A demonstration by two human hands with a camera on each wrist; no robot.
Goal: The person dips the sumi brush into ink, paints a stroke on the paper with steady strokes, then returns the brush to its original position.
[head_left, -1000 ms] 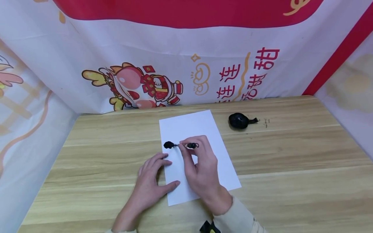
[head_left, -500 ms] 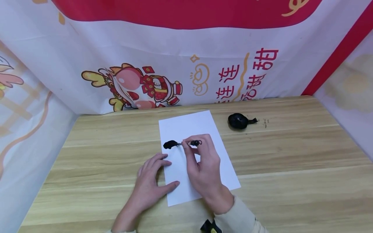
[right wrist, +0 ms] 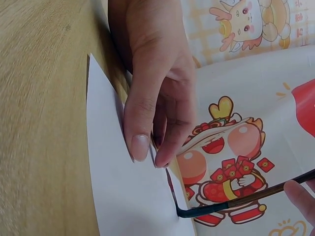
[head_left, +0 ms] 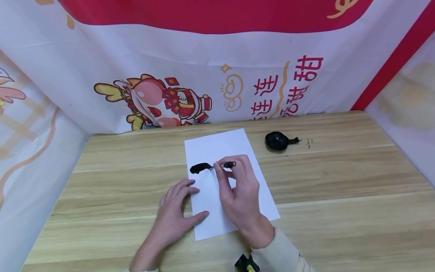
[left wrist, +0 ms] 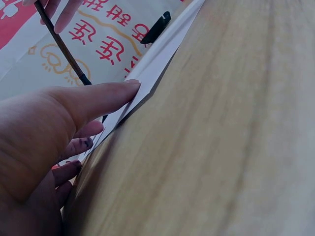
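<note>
The right hand (head_left: 239, 192) pinches an ink brush (head_left: 222, 165) between thumb and fingertips, fingers curled round the slim shaft. Seen from the head camera, the brush's long axis runs nearly level across the white sheet of paper (head_left: 238, 149), with the black tip pointing away from the right hand toward the paper's left edge and the butt end poking out on the far side of the fingers. The tip meets a black ink stroke (head_left: 199, 168), which lies just beyond the left hand's fingertips.

The left hand (head_left: 173, 215) lies flat and relaxed, fingers straight, pressing the paper's left edge onto the wooden table (head_left: 340, 189); thumb and forefinger rest on the sheet.

The right wrist camera shows the inked bristles (right wrist: 197, 211) bent against the paper (right wrist: 123, 196), and the left hand (right wrist: 155, 98) close by, a detail the head view blurs. The left wrist camera catches the brush shaft (left wrist: 61, 44) slanting steeply above the left thumb (left wrist: 93, 98).

Beyond the right hand, well apart, sits a black ink pouch (head_left: 278, 141).
</note>
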